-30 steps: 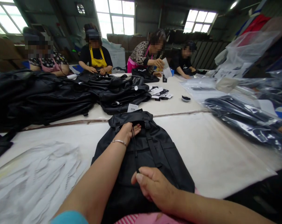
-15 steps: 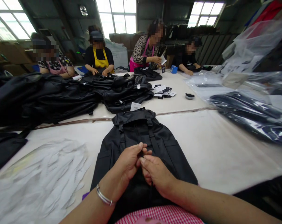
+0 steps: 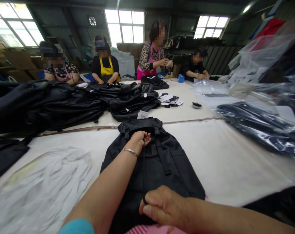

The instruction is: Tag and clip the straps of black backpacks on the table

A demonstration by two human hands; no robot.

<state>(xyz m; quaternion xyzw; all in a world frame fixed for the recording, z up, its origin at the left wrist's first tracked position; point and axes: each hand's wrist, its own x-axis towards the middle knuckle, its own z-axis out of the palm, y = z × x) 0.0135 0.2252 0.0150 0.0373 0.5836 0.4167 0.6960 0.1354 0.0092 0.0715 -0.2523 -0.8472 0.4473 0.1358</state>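
Note:
A black backpack [image 3: 152, 169] lies flat on the table before me, its flap [image 3: 140, 124] at the far end with two buckles and hanging straps. My left hand [image 3: 140, 141] is closed just under the flap's edge, its fingers pinched at the upper end of a thin black drawstring [image 3: 144, 172]. Down the front of the bag the drawstring runs toward my body. There my right hand [image 3: 164, 206] is closed round its near end, a bit of black showing between thumb and fingers. A cord lock at my left fingers, if any, is hidden.
Black bags [image 3: 47, 100] are heaped at the left. White plastic sheets [image 3: 45, 185] lie near left, plastic-wrapped goods [image 3: 257, 125] at right. Tags [image 3: 170, 100] and a small dark-topped object [image 3: 196, 105] lie beyond the table seam. Several co-workers [image 3: 152, 55] work across the table.
My hands were together over the middle of the backpack. The left has moved away up to the flap; the right has drawn back toward my body, with the drawstring stretched between them.

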